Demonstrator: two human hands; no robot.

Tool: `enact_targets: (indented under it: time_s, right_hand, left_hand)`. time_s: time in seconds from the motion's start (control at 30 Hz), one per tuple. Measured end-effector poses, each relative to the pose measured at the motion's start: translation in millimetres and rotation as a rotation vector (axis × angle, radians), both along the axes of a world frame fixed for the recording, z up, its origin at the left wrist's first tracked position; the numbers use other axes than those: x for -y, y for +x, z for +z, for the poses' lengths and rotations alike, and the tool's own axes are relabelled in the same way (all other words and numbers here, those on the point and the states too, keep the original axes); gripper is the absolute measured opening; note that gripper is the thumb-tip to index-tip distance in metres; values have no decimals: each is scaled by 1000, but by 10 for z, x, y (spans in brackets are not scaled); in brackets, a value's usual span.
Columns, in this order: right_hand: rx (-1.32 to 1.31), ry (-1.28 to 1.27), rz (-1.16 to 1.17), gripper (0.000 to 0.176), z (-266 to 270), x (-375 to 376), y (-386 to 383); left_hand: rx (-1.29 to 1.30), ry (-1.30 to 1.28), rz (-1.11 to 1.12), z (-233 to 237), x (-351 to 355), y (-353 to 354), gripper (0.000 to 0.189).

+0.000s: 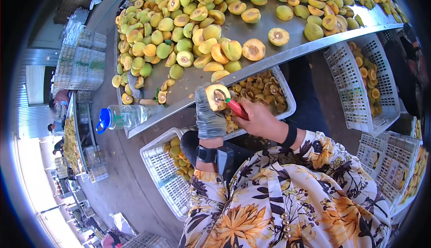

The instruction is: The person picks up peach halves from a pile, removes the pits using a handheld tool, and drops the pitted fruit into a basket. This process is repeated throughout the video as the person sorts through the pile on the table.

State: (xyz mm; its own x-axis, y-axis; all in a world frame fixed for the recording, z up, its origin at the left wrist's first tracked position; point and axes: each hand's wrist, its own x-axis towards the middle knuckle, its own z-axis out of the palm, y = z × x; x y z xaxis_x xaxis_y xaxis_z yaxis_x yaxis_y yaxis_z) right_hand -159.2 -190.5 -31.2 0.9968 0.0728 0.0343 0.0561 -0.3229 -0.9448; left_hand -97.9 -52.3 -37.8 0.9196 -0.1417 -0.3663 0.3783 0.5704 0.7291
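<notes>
Pitter [234, 106] tip is hidden in the pit hollow, R fingers hard to make out. Peach half [217, 96] — yellow-orange, cut face up, over the crate [290, 100] at table [265, 26] edge — gripped by gloved L hand [209, 118]; R hand [260, 120] closed round the red handle.

Gloved left hand [208, 118] grips a peach half [217, 97] above a crate [291, 103] of pits. Right hand [259, 120] holds a red-handled tool [236, 109] against its pit, just below the counter [260, 28].

Table [251, 28] brushed metal, dull sheen; crates [354, 91] white plastic lattice; left hand [209, 118] glove grey knit cloth
</notes>
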Motion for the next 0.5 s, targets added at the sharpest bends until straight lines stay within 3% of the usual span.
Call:
enact_targets:
  time_s: [0.03, 0.07, 0.23, 0.3, 0.43, 0.5]
  right_hand:
    - [-5, -5, -9, 30, -21, 1, -44]
    - [-3, -37, -44, 28, -61, 2, -86]
    - [-40, -14, -177, 27, -160, -44, -333]
    - [-99, -19, -185, 26, -165, -50, -388]
    - [-145, 123, -226, 24, -184, -83, -444]
    - [-153, 150, -236, 23, -164, -96, -445]
  left_hand:
    - [13, 72, 89, -119, 39, -29, 47]
    - [255, 350, 92, -414, 45, -27, 41]
    - [402, 474, 50, -131, 352, -183, 47]
    - [592, 588, 27, -111, 416, -221, 45]
    - [827, 1054, 28, 46, 450, -281, 34]
    - [828, 1000, 34, 113, 483, -291, 33]
